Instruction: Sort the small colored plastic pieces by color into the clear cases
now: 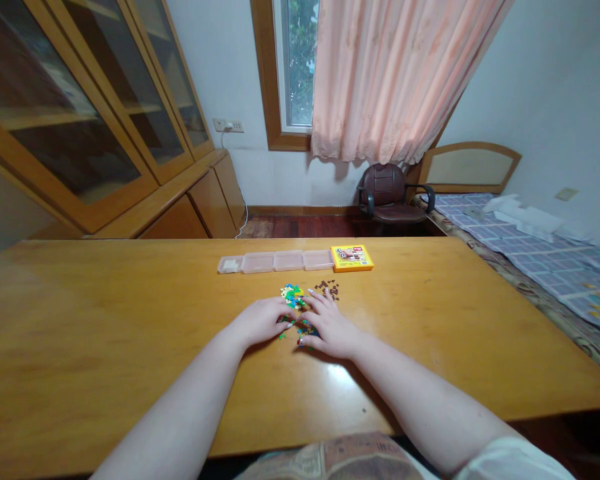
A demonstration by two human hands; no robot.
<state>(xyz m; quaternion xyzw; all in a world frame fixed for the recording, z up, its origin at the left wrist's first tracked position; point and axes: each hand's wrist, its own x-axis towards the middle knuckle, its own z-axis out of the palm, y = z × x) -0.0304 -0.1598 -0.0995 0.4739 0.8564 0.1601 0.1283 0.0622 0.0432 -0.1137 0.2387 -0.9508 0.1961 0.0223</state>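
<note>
Small toy building bricks in green, blue, white and yellow (292, 293) lie in a loose heap near the middle of the wooden table (130, 347). A separate scatter of brown bricks (333, 288) is just beyond my right fingers. My left hand (267, 319) rests at the heap's left side, its fingers curled in with thumb and index close together; anything between them is too small to make out. Across the heap's right side, my right hand (327, 325) lies low with fingers spread, touching bricks. Some bricks under and between the hands are hidden.
Behind the heap a row of clear plastic compartment trays (275, 261) ends at a yellow box (353, 258). A dark chair (387, 193) stands beyond the table, a bed (530, 227) on the right, and a glass-fronted cabinet (125, 100) on the left.
</note>
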